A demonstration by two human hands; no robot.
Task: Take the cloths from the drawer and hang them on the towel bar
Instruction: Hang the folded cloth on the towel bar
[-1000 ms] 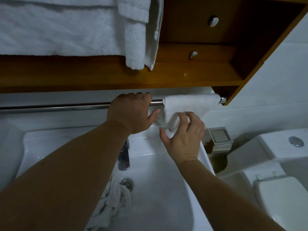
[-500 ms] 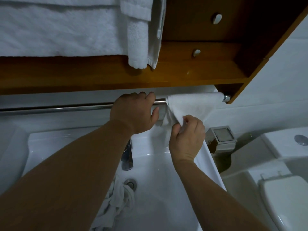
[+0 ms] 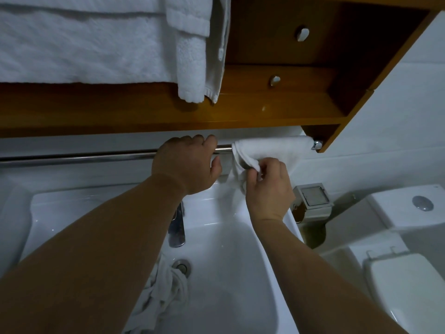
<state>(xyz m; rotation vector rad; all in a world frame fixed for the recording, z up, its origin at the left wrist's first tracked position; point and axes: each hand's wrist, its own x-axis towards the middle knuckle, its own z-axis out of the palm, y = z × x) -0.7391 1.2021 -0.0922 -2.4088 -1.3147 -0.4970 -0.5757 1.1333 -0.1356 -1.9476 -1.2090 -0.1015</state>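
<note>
A white cloth (image 3: 269, 150) is hanging over the right end of the towel bar (image 3: 79, 157), just beside the bar's chrome end bracket (image 3: 316, 145). The bar is running left to right across the wall under the wooden cabinet (image 3: 240, 112), and the cloth's long axis is lying along it, with its loose edges drooping down toward the sink (image 3: 228, 273).

The right hand (image 3: 267, 189) is pinching the cloth's lower left corner between thumb and fingertips (image 3: 255, 168), closed on the fabric and bunching it slightly below the bar. The left hand (image 3: 186, 165) is curling over the bar just to the left of the cloth, its fingers wrapped over the top of the rod and its thumb beneath; it is gripping the bar, not the cloth. The two hands are sitting close together but not touching.

More white cloths (image 3: 161, 300) are lying crumpled in the sink basin, beside the drain (image 3: 181, 267) and below the faucet (image 3: 177, 227). Thick white towels (image 3: 96, 44) are hanging in front of the cabinet's upper left. A toilet (image 3: 404, 261) is standing to the right of the sink.
</note>
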